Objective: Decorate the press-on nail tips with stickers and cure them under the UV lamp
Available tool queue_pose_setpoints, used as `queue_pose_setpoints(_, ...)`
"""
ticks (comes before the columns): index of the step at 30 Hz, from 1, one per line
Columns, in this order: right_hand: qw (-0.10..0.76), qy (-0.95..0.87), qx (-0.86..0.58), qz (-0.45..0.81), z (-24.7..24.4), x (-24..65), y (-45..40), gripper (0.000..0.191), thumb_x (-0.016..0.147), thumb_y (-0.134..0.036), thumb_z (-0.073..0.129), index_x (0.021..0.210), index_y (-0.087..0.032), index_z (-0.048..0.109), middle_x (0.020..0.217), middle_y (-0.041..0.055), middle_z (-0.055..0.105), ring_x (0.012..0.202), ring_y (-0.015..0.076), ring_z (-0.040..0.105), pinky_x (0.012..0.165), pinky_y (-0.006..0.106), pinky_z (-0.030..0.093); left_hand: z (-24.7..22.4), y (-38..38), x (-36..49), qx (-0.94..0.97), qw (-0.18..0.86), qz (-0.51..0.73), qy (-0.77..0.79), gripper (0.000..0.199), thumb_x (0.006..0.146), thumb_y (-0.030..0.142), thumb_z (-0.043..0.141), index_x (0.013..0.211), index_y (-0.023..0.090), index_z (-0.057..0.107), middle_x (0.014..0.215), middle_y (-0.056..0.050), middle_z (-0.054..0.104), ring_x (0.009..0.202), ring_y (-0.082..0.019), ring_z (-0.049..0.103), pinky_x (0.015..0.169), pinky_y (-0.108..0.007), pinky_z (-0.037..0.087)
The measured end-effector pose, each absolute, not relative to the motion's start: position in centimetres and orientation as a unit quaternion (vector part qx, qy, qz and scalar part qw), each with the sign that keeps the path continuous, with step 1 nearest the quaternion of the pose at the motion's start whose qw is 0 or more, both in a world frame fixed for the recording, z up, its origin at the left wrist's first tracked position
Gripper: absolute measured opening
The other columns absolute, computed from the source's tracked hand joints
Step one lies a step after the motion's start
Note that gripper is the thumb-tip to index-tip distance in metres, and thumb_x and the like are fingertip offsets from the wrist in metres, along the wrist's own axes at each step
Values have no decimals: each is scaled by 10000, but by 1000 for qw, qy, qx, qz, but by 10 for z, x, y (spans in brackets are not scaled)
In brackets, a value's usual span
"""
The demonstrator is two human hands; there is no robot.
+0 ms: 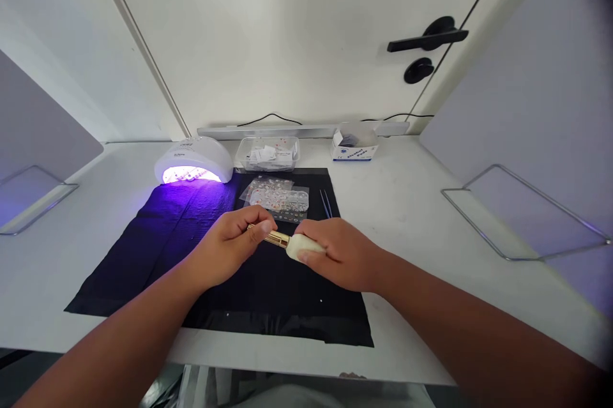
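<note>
While the right hand (342, 258) wraps the bottle (302, 246) and the left hand (234, 243) pinches its gold cap (274, 239), keep the bottle level over the mat (143, 255), twist gently, clear of stickers (280, 197) just beyond.

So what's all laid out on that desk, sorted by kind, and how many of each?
Lit nail lamp: 1
Black mat: 1
Clear plastic tub: 1
Cardboard box: 1
Sticker sheets: at least 2, overlapping
Tweezers: 1
Gold-and-cream tool, held by left hand and right hand: 1
Total: at least 8
</note>
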State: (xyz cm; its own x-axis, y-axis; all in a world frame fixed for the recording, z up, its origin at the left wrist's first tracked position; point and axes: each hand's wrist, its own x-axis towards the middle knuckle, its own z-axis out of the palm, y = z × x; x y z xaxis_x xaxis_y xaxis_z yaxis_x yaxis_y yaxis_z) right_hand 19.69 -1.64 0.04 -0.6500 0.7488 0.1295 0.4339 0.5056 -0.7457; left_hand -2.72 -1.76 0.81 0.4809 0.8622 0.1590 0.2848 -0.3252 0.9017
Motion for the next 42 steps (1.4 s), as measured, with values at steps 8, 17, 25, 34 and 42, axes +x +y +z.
queue_pose_setpoints(8,206,-830,-338,392,2,200,-15,265,915,-417,454,864,-177,554,660,-10,531,577,121,449,551,255,304,-3,-23,-24,674,518,394,350,255,962,362,519,797,195,419,560,89,342,466,-56,279,441,-184,225)
queue_pose_setpoints(17,191,-559,-219,777,-7,194,-15,307,788,-453,572,785,-146,578,569,-45,450,446,69,358,420,217,261,-2,-33,-31,785,391,434,207,113,977,216,467,867,203,450,649,56,370,518,-68,339,481,-204,280)
queue_pose_setpoints(25,207,-887,-353,215,1,195,-20,225,874,-370,458,817,-168,539,645,15,500,575,133,362,572,291,226,2,-20,-20,615,586,353,392,290,960,405,496,780,182,454,511,101,300,384,-35,245,368,-163,168)
queue_pose_setpoints(34,225,-696,-272,625,3,196,-21,283,861,-445,548,821,-165,560,674,-24,499,564,88,418,510,225,317,-2,-37,-28,704,482,416,315,209,985,296,483,810,196,430,612,65,391,485,-54,314,444,-188,251)
queue_pose_setpoints(42,185,-462,-173,850,-8,191,-23,280,798,-402,616,751,-126,605,471,-65,453,357,51,333,324,180,242,0,-41,-26,765,428,431,213,130,1005,242,424,880,209,444,626,63,359,514,-57,321,489,-205,264)
